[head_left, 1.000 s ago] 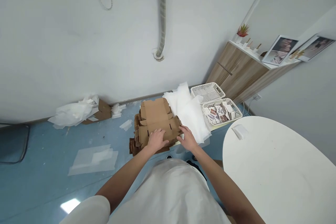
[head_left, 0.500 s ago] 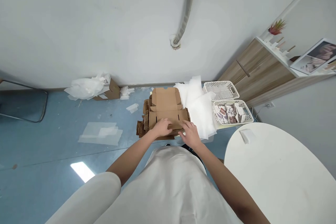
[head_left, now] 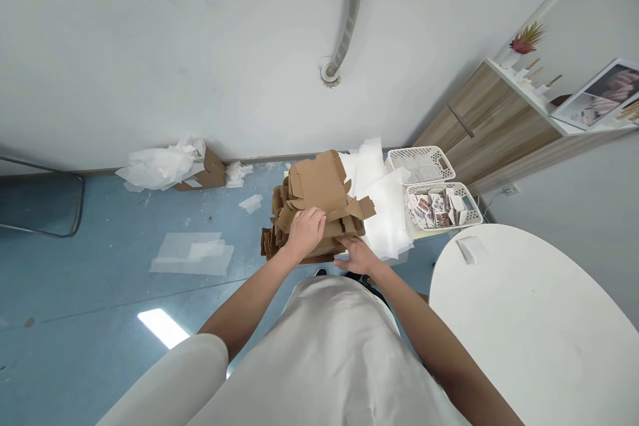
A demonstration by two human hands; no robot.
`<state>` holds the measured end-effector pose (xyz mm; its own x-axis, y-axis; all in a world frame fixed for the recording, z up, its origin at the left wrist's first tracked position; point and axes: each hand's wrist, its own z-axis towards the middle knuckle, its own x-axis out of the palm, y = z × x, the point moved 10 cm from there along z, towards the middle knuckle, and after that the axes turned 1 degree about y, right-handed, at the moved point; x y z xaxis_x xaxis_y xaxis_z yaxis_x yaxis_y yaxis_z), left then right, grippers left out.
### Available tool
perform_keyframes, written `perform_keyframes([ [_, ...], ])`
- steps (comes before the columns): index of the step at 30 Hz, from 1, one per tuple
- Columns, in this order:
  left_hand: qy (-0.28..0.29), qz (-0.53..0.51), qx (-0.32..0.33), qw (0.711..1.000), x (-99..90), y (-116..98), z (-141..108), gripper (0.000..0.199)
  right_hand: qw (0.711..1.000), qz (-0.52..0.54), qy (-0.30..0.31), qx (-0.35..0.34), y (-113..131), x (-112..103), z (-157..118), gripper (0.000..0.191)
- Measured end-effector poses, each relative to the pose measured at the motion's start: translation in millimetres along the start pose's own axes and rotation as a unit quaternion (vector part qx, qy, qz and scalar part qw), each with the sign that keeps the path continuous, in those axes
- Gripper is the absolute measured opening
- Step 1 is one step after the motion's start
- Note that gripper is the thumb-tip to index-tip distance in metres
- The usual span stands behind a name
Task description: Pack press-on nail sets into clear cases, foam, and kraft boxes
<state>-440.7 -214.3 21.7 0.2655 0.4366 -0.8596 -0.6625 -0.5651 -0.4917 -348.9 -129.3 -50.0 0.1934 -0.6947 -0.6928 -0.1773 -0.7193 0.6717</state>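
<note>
A flat, unfolded brown cardboard box (head_left: 319, 181) lies askew on top of a stack of flattened cardboard boxes (head_left: 267, 244). My left hand (head_left: 306, 229) is closed on the near edge of this top box, which is raised and tilted. My right hand (head_left: 358, 255) rests at the near right of the stack, its thumb apart from the fingers. Its fingertips touch the cardboard below the top box. White foam sheets (head_left: 382, 206) lie just to the right of the stack.
Two white plastic baskets (head_left: 475, 214) stand beyond the foam sheets, the nearer one holding small printed packs. A round white table (head_left: 529, 319) is at my right. By the wall at left sits a cardboard carton (head_left: 213, 170) topped with white wrapping. A wooden cabinet (head_left: 504, 126) stands at right.
My left hand has taken hold of the top box's near edge, lifting and turning it. My right hand has dropped lower, towards me, against the stack. The view has shifted slightly.
</note>
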Motion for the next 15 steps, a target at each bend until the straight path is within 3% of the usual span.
perform_keyframes([
  [3, -0.036, -0.005, 0.019, 0.999, -14.3, -9.0, -5.7, 0.03, 0.971, 0.214, -0.091, 0.05, -12.0, -40.3, -7.5, 0.063],
  [5, -0.028, -0.01, 0.04, 0.999, -10.8, -18.7, -10.9, 0.03, 0.939, 0.302, -0.148, 0.076, -18.6, -69.1, -16.4, 0.061],
  [7, -0.008, -0.022, 0.062, 0.998, -1.3, -30.6, -16.5, 0.03, 0.915, 0.351, -0.164, 0.111, -23.6, -87.2, -24.6, 0.066],
  [10, 0.024, -0.049, 0.095, 0.994, 14.5, -49.3, -24.0, 0.029, 0.907, 0.344, -0.158, 0.185, -33.0, -97.4, -35.6, 0.069],
  [15, 0.08, -0.072, 0.131, 0.985, 34.8, -74.3, -30.5, 0.029, 0.947, 0.203, -0.135, 0.21, -43.7, -95.8, -42.9, 0.05],
])
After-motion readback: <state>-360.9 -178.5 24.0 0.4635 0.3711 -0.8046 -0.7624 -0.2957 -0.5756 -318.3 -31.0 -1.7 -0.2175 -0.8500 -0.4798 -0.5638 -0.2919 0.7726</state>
